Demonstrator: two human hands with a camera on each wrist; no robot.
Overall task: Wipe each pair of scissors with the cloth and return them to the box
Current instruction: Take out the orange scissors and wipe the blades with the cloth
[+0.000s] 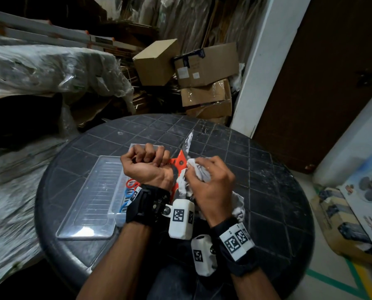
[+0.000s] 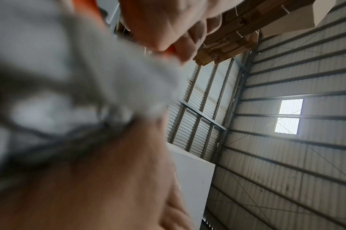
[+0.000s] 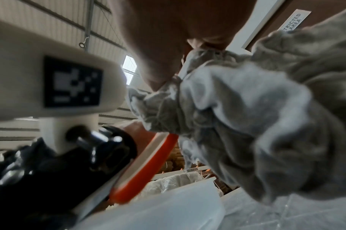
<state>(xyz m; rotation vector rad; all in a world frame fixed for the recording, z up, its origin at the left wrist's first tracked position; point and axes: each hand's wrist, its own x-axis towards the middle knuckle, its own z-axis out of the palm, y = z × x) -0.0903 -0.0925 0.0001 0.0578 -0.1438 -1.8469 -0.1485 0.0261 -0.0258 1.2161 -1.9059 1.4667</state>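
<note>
Above the table my left hand [image 1: 147, 159] is turned palm up, its fingers curled round the handles of orange scissors [image 1: 179, 163]. My right hand [image 1: 204, 176] grips a crumpled white cloth [image 1: 197, 171] and presses it against the scissors just right of the pivot. In the right wrist view the cloth [image 3: 247, 116] bunches over an orange handle [image 3: 148, 163]. The left wrist view shows the cloth [image 2: 69, 77] as a blur, with a sliver of orange [image 2: 170, 50] under the fingers. The blades are hidden. The clear plastic box [image 1: 118, 216] beneath my left wrist holds red and blue scissors [image 1: 130, 187].
The box's clear lid [image 1: 94, 195] lies flat to its left on the round dark table [image 1: 256, 191]. A clear plastic sleeve [image 1: 189, 139] lies beyond the scissors. Cardboard boxes [image 1: 204, 66] and plastic-wrapped stock [image 1: 50, 68] stand behind the table, with a white pillar [image 1: 263, 72] at right.
</note>
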